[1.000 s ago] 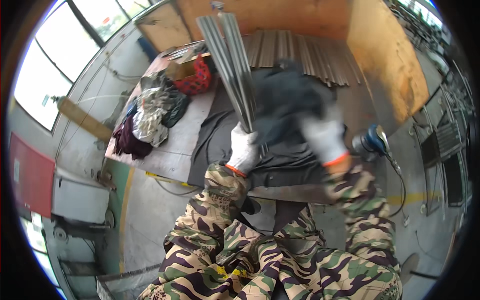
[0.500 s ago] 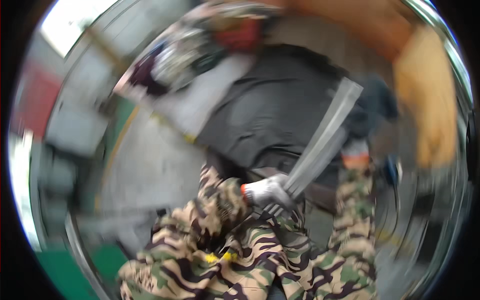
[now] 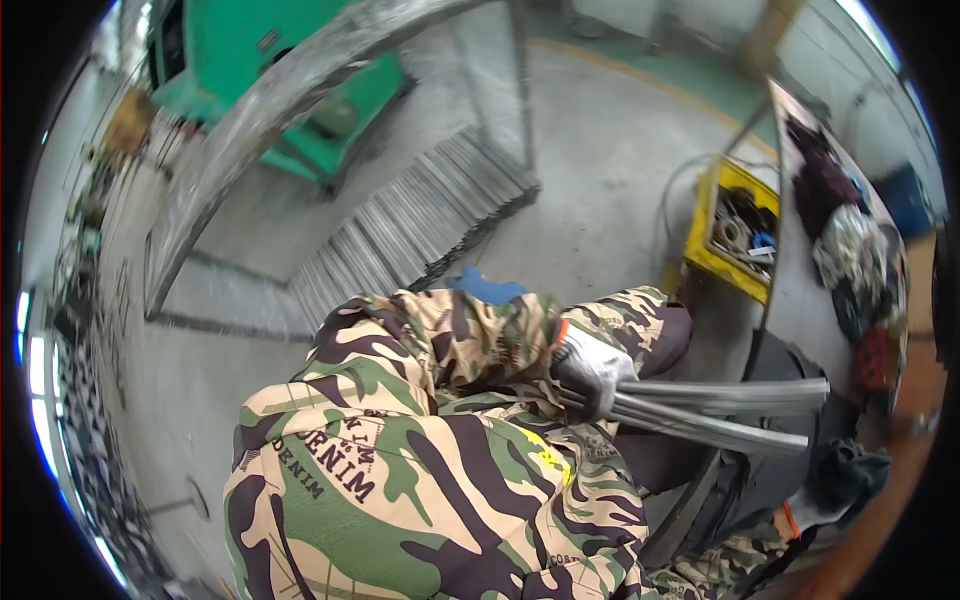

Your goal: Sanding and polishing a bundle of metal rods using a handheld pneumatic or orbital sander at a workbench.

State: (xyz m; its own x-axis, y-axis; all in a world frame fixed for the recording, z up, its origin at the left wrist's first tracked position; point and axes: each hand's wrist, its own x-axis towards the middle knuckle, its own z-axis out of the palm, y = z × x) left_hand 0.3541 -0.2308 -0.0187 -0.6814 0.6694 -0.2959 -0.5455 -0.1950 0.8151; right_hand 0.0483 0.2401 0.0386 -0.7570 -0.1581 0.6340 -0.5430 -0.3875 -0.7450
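Observation:
My left hand (image 3: 597,375), in a white and grey glove with an orange cuff, is closed around a bundle of several grey metal strips (image 3: 730,397). The strips point to the right and fan apart a little toward their far ends. At the lower right is my right hand (image 3: 818,500), gloved with an orange cuff edge. A dark teal rag (image 3: 857,468) is bunched over it and hides the fingers; the hand appears to grip it. A dark sheet-covered surface (image 3: 790,370) lies behind the strips.
A long stack of metal strips (image 3: 410,225) lies to the left inside a metal frame (image 3: 527,110). Behind it stands a green machine (image 3: 340,110). A yellow bin (image 3: 699,242) holds tools and parts. On the right-hand table (image 3: 797,268) are plastic and cloths.
My view has swung left, bringing the stacked strips, frame and green machine in. My left hand keeps the strips, now pointing right. My right hand with the rag sits lower right.

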